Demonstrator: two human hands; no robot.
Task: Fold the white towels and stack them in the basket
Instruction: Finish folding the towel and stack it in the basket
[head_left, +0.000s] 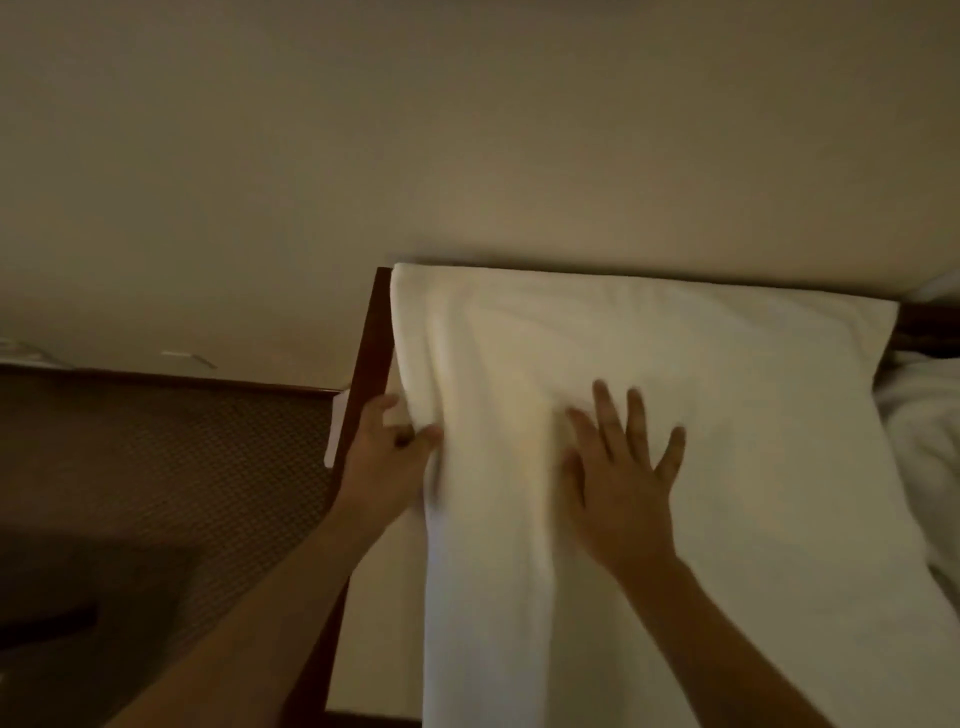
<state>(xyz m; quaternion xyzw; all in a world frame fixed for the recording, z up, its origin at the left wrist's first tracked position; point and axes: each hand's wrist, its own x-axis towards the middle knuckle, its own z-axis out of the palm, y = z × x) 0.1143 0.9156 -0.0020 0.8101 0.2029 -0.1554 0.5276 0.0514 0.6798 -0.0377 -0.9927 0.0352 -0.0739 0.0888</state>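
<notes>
Your white towel (649, 415) lies spread on a dark wooden surface (371, 338) against the wall (467, 130), its far edge running along the wall and its near part hanging toward you. Your right hand (618, 483) rests flat on the middle of it, fingers straight and spread, pressing the cloth down. Your left hand (384, 447) is at the towel's left edge, thumb and fingers pinching the fabric there; the edge is blurred, so it may be one layer or two in that pinch.

This looks like an early fold, with the towel not yet brought down to stacking size, and no basket is in view. To do it well, keep the right palm as the anchor so the cloth does not slide off the near side. Lift the pinched left edge only enough to clear the surface, carry it across to the right and lay it edge to edge before letting go. Then sweep the flat hand outward from the middle to push out the ridge of wrinkles that runs between your hands.

More white cloth (924, 441) lies heaped at the right, touching or just beside the towel; keep it out of the fold.
</notes>
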